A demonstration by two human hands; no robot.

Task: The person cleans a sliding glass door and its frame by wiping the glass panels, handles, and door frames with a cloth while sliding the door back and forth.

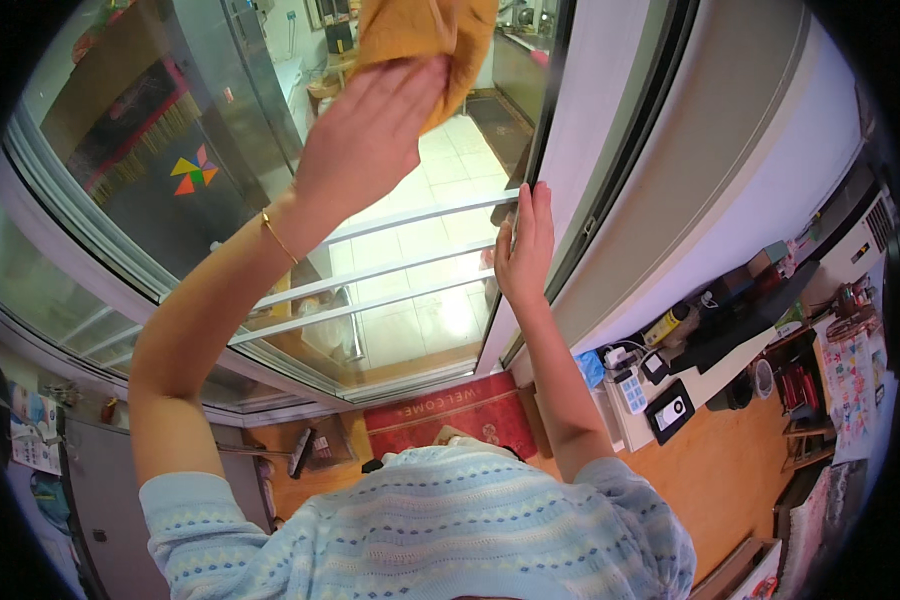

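Observation:
My left hand (pixel 367 135) is raised high on the glass pane (pixel 435 169) of a sliding door, its fingers over an orange cloth (pixel 427 30). The cloth's upper part runs out of the picture. A thin gold bracelet (pixel 276 236) circles my left wrist. Lower and to the right, my right hand (pixel 526 247) lies against the white door frame (pixel 570 97), fingers straight and pointing up. It holds nothing. White horizontal bars (pixel 390 266) cross the pane between my arms.
Through the glass show a tiled kitchen floor (pixel 450 154) and a dark mat (pixel 502 124). A red welcome mat (pixel 450 416) lies at my feet, with a broom head (pixel 301 453) to its left. On the right, a white cabinet top (pixel 709 390) carries a power strip (pixel 631 393) and other items.

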